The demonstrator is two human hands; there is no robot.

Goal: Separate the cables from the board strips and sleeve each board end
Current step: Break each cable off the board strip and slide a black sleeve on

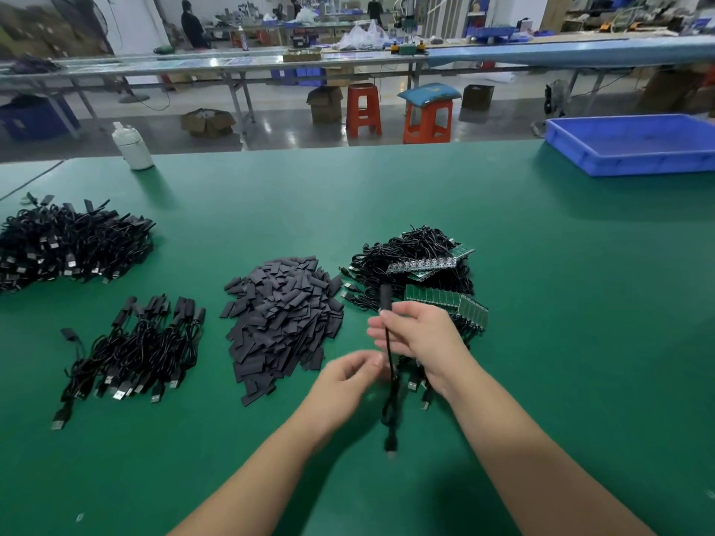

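Above the near middle of the green table, one black cable is held upright, its sleeved board end pointing up and its USB plug hanging low near the table. The right hand grips the cable just below the sleeve, fingers curled round it. The left hand sits just beside the cable lower down, fingers loosely curled; motion blur hides whether it touches the cable, so its grip cannot be told. Behind the right hand lies a heap of cables on board strips, with three green strips showing. To the left of the hands is one mound of loose black sleeves, too many to count. Farther left lie two heaps of sleeved cables: a small one near the front and a large one behind it. One white bottle stands at the far edge, and one blue tray rests at the far right corner.
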